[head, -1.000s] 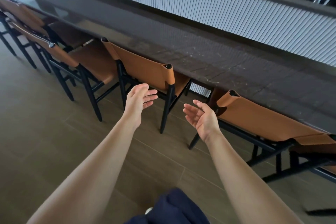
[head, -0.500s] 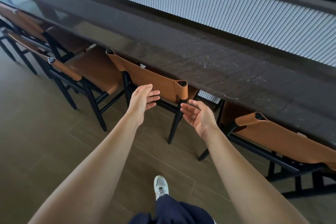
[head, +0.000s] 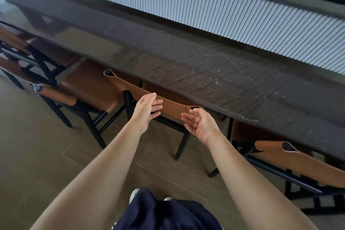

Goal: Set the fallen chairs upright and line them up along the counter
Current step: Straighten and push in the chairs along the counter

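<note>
A row of black-framed chairs with tan leather backs stands along the dark stone counter [head: 196,73]. The middle chair [head: 173,105] is upright, its seat tucked under the counter edge. My left hand [head: 146,110] hovers open just in front of the middle of its backrest, fingers spread. My right hand [head: 200,125] is open, palm up, close to the backrest's right end, whose post top it partly hides. Neither hand grips the leather. Another chair [head: 302,164] stands to the right and one [head: 89,89] to the left.
More chairs [head: 22,56] crowd the far left, their black legs crossing. A white ribbed panel [head: 224,5] rises behind the counter. Brown tiled floor [head: 37,155] lies under me, with my dark shorts [head: 168,213] and shoes at the bottom edge.
I have stepped closer to the counter. Both hands have moved forward from in front of the middle chair's legs up to its backrest, still open.
</note>
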